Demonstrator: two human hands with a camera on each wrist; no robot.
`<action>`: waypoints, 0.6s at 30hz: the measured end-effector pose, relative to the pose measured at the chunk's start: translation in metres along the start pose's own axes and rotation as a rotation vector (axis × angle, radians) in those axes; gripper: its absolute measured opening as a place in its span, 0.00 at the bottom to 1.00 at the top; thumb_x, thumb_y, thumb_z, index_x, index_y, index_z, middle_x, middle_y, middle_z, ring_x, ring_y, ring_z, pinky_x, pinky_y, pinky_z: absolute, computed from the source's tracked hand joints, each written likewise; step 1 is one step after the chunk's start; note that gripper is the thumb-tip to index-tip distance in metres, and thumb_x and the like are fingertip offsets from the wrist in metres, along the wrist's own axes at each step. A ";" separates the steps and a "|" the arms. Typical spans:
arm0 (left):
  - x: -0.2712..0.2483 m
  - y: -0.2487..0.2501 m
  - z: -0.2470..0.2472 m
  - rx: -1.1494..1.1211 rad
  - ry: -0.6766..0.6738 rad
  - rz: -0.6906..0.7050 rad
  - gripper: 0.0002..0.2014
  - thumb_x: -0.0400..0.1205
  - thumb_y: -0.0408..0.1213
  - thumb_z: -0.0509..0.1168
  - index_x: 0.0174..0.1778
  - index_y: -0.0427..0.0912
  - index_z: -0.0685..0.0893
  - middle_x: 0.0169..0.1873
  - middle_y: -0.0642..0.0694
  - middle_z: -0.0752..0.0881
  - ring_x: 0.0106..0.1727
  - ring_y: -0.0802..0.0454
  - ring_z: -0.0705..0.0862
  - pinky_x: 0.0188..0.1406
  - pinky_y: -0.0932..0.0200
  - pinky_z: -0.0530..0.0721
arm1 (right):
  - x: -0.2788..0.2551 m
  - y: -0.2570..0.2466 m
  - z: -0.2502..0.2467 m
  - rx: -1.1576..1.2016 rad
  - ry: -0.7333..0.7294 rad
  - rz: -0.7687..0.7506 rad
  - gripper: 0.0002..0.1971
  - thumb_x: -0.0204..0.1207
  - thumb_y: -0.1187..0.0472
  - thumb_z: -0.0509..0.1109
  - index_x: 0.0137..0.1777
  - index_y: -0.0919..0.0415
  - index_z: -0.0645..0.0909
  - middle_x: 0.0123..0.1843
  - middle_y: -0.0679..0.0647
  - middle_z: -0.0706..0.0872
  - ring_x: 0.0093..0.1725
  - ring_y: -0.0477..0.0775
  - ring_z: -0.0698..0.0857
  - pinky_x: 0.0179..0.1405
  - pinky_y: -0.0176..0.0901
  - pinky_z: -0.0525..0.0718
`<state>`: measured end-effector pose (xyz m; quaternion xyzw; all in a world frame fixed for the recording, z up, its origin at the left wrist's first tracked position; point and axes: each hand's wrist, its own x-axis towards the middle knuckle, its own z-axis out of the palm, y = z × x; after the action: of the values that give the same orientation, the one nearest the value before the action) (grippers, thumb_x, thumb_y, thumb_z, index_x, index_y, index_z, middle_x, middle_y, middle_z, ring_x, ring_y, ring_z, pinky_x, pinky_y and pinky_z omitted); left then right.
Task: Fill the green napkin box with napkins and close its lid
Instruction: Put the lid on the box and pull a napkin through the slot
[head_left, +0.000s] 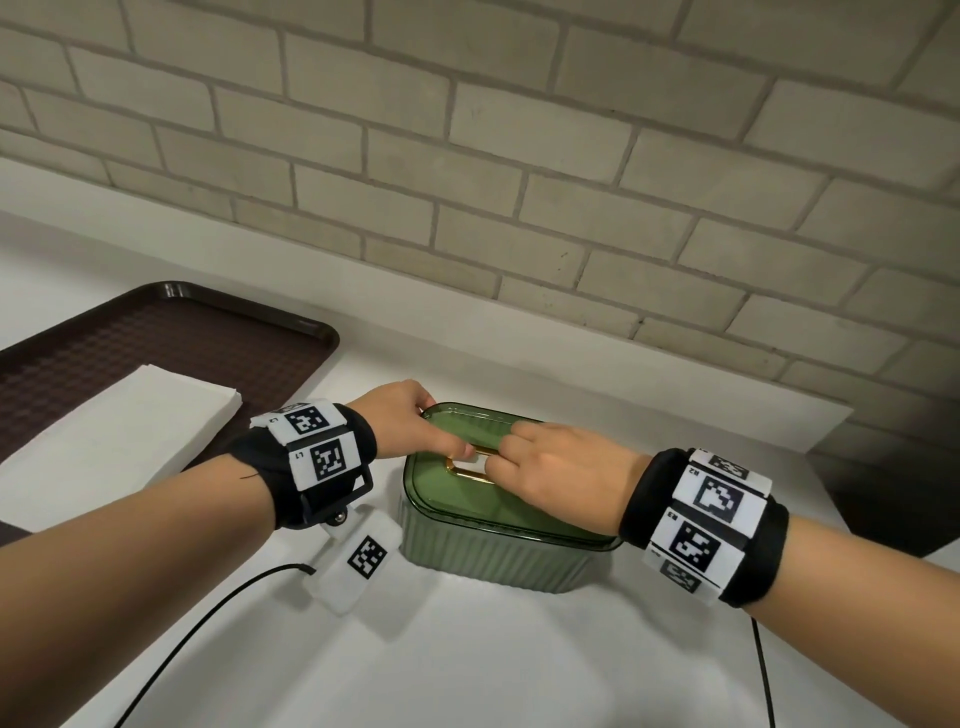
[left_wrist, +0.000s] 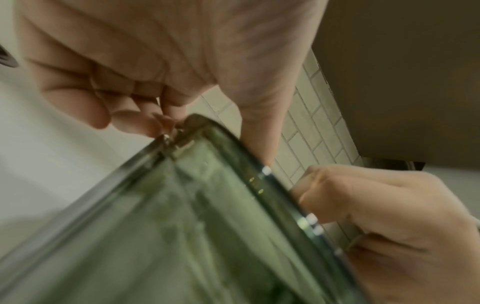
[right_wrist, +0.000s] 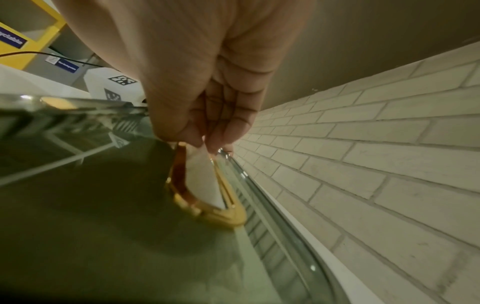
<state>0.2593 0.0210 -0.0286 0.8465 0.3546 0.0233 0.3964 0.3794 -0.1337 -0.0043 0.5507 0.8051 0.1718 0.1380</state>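
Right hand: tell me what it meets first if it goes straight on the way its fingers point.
The right hand points left across the lid. Just past its fingertips at the gold slot is the left hand, probably first, though depth is unclear.

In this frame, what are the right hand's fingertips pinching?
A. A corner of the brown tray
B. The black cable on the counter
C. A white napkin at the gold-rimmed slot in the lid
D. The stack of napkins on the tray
C: the right hand pinches the white napkin poking through the gold-rimmed slot of the lid.
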 end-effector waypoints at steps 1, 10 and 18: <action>-0.001 0.001 -0.001 0.017 0.002 0.006 0.22 0.64 0.52 0.79 0.45 0.45 0.81 0.42 0.50 0.84 0.44 0.54 0.82 0.47 0.60 0.80 | 0.000 0.000 0.000 -0.001 0.014 -0.005 0.17 0.65 0.69 0.51 0.37 0.62 0.83 0.26 0.52 0.80 0.25 0.54 0.80 0.18 0.38 0.76; -0.005 0.008 -0.002 0.153 0.058 0.030 0.27 0.63 0.56 0.78 0.52 0.48 0.79 0.45 0.51 0.83 0.48 0.54 0.81 0.43 0.61 0.77 | -0.003 -0.004 -0.004 0.330 -0.052 0.262 0.16 0.67 0.70 0.69 0.54 0.60 0.73 0.42 0.59 0.84 0.39 0.64 0.84 0.32 0.47 0.79; -0.008 0.007 -0.002 -0.002 0.028 0.093 0.16 0.66 0.48 0.79 0.35 0.52 0.76 0.36 0.55 0.82 0.37 0.62 0.80 0.36 0.70 0.76 | -0.008 -0.013 -0.004 0.336 -0.094 0.512 0.13 0.78 0.61 0.57 0.57 0.59 0.79 0.53 0.54 0.82 0.50 0.61 0.83 0.45 0.51 0.82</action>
<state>0.2566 0.0145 -0.0211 0.8613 0.3204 0.0536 0.3907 0.3697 -0.1457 -0.0055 0.7579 0.6502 0.0397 0.0341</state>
